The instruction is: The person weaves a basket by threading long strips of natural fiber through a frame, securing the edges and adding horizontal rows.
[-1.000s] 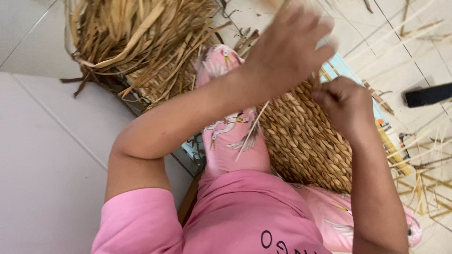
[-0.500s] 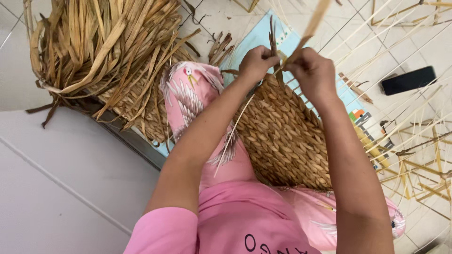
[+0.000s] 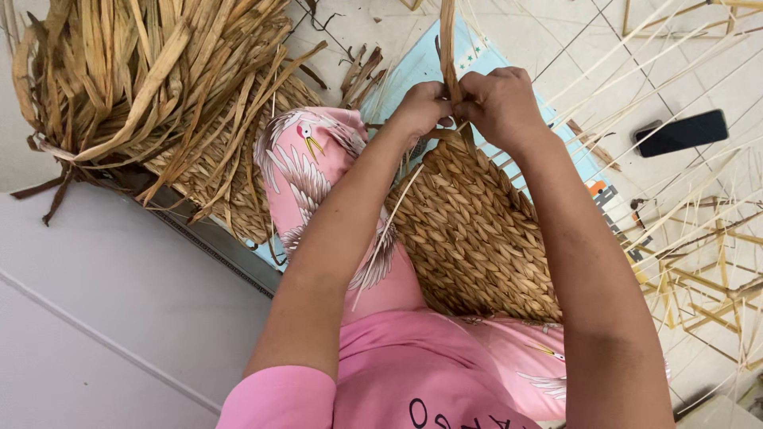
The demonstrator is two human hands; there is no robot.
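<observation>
Here the left hand (image 3: 421,107) and right hand (image 3: 497,103) pinch one dry straw strand (image 3: 447,40) with fingers pressed together, at the woven mat (image 3: 477,238) edge. I think too strong a pull can snap it, or loosen the weave.
</observation>
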